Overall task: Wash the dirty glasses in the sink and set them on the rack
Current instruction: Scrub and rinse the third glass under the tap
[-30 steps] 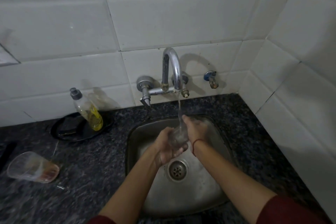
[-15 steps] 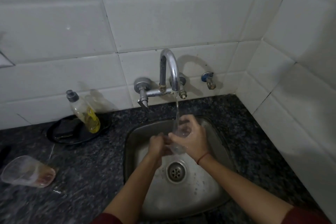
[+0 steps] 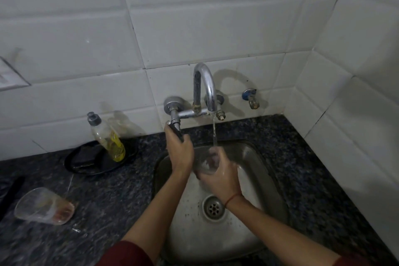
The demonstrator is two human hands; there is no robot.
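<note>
Over the steel sink [image 3: 267, 170], my right hand [image 3: 222, 177] grips a clear glass [image 3: 207, 162], held upright under the thin stream running from the tap [image 3: 207, 84]. My left hand [image 3: 179, 147] has reached up and grips the dark tap lever [image 3: 176, 130] at the left of the fitting. A second glass [image 3: 43, 206], dirty with reddish residue at its base, lies on its side on the dark granite counter [image 3: 108, 201] at the left. No rack is in view.
A bottle of yellow dish soap [image 3: 106, 137] stands on a black plate [image 3: 86, 162] left of the sink. A small valve [image 3: 251, 99] sticks out of the tiled wall right of the tap. White tiled walls close off the back and right.
My left hand left the glass and went up to the tap lever. The right hand kept the glass under the stream and now holds it alone.
</note>
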